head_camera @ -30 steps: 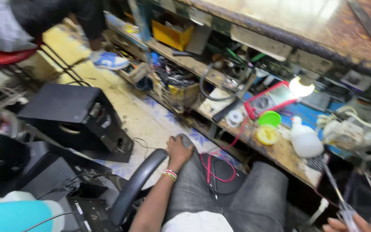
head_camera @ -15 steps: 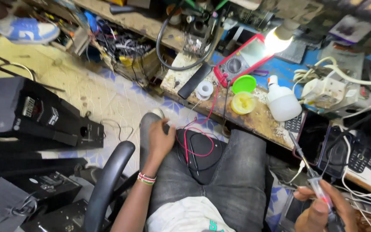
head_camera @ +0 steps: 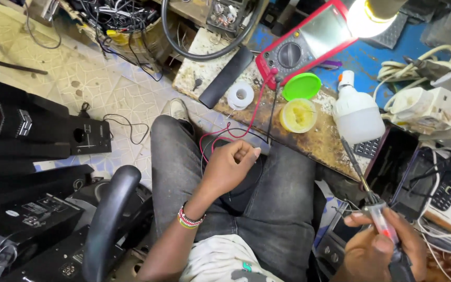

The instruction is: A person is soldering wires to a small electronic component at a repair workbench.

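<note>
Red-handled soldering iron (head_camera: 377,209) in the right hand's (head_camera: 379,248) closed grip — left hand (head_camera: 228,167) loosely curled, empty.

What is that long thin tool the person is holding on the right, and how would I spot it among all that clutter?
Start at the worn wooden bench edge and the white bulb lying on it. Just below the bulb, a slim metal shaft slants down into the right hand, which grips its clear red-marked handle: the soldering iron. Unlike the loose red and black meter leads nearby, it is rigid and straight.
</note>
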